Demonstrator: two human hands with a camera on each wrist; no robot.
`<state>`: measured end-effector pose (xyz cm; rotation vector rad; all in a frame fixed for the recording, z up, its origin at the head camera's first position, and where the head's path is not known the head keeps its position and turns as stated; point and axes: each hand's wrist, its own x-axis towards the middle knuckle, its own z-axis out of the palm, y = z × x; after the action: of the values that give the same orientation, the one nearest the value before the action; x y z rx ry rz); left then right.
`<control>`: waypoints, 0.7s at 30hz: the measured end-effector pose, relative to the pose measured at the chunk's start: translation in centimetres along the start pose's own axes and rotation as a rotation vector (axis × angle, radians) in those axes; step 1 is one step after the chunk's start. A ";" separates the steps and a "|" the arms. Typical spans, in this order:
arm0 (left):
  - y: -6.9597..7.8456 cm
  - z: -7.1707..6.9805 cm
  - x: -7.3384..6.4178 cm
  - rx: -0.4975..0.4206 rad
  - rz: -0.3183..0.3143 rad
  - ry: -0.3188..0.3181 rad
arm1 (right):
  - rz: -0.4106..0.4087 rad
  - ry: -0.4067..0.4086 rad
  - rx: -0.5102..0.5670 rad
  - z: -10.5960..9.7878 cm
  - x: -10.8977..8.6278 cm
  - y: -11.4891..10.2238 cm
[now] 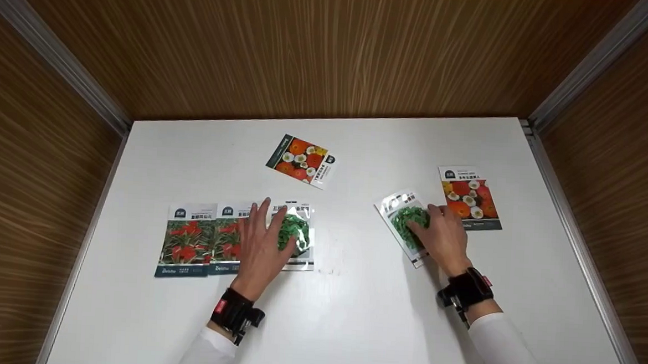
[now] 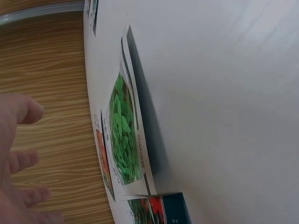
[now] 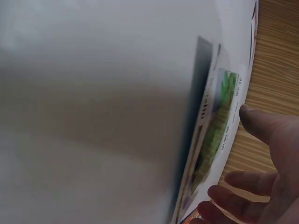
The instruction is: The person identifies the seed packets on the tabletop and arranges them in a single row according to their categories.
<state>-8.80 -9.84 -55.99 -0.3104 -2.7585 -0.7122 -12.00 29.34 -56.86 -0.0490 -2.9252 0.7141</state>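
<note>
Sleeves (image 1: 504,347) cross the lower frame; your left hand (image 1: 259,251) and right hand (image 1: 446,238), fingers (image 3: 236,201) apart, overlap green packets (image 1: 401,216), probably light, slippery: pinch edges.

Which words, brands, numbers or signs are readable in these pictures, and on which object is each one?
"Beisho", apparently: bottom band of the leftmost red-flower packet.
"Beisho", apparently: bottom band of the red-flower packet beside it.
"美人": title ending, right-hand poppy packet.
Too small or blurred: remaining print, including the green-leaf packets and red wristband tag.

Glare whitens the tabletop (image 1: 344,316); in the dimmer right wrist view a packet (image 3: 218,128) blurs.
</note>
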 end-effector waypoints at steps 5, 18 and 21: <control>0.0 0.0 -0.1 -0.005 0.000 0.008 | 0.021 -0.036 -0.028 0.1 0.0 0.2; -0.1 0.0 -0.2 0.003 -0.037 0.004 | 0.031 -0.054 0.005 -0.4 0.6 0.6; -0.1 0.0 -0.3 -0.004 -0.051 -0.001 | 0.061 -0.054 0.041 -0.6 0.7 0.6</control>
<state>-8.52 -9.94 -56.10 -0.2423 -2.7754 -0.7299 -12.64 30.16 -56.56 -0.1174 -2.9710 0.7960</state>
